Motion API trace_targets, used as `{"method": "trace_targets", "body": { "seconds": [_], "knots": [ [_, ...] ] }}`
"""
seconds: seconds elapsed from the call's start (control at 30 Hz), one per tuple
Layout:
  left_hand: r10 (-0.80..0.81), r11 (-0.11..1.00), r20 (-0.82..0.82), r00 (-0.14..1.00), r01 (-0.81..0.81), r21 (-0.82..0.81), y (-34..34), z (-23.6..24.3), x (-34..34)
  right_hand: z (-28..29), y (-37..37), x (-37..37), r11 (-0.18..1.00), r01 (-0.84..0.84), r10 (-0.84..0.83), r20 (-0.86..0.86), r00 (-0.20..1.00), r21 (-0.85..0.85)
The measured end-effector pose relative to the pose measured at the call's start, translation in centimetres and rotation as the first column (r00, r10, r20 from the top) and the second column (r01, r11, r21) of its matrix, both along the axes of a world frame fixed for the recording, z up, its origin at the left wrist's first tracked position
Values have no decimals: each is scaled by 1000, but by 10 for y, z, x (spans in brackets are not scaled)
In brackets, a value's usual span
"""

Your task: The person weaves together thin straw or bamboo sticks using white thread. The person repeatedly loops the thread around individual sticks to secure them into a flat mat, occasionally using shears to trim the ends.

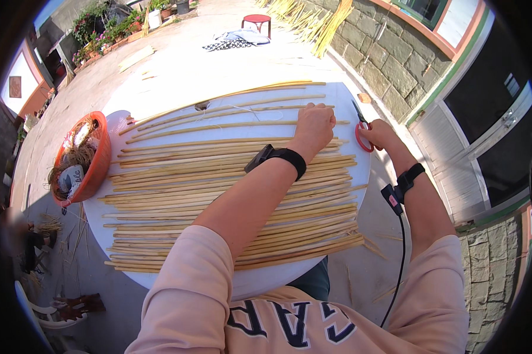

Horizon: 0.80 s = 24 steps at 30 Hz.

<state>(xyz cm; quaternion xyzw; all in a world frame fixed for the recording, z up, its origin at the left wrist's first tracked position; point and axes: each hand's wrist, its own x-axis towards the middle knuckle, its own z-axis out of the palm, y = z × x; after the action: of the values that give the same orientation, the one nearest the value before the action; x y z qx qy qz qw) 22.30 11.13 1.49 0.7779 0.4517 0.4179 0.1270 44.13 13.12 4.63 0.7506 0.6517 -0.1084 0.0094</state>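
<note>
Long straw-coloured stalks [236,177] lie side by side across a round white table [95,215], joined into a mat-like row. At the far side, a few stalks [218,126] lie spaced apart, with thin white string [242,110] loosely over them. My left hand [314,125] is closed over the right ends of these spaced stalks; its fingertips are hidden, so what it grips cannot be made out. Beyond the table's right edge, my right hand [381,134] holds scissors [363,128] by their red handles, dark blades pointing away from me.
An orange basket [103,147] with string and fibre stands at the table's left edge. Farther off are a red stool [256,21], a heap of cloth [236,40] and yellow stalks [331,29] against a stone wall. A white chair [47,312] is at lower left.
</note>
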Motion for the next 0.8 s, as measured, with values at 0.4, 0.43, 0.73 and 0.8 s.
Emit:
{"method": "trace_targets", "body": {
  "seconds": [0.4,0.43,0.73,0.8],
  "knots": [
    [110,972,-326,939,-171,-162,-67,104,-169,-18,62,-19,959,-159,110,211,971,236],
    [161,966,-415,896,-230,-121,-75,95,-190,-19,66,-21,956,-173,123,212,970,235],
    [181,978,-524,832,-207,10,-107,-13,-244,-19,59,-48,861,-345,242,295,924,373],
    [189,976,-483,855,-219,-6,-109,-19,-241,-9,54,-65,816,-325,197,298,934,479]
  ]
}}
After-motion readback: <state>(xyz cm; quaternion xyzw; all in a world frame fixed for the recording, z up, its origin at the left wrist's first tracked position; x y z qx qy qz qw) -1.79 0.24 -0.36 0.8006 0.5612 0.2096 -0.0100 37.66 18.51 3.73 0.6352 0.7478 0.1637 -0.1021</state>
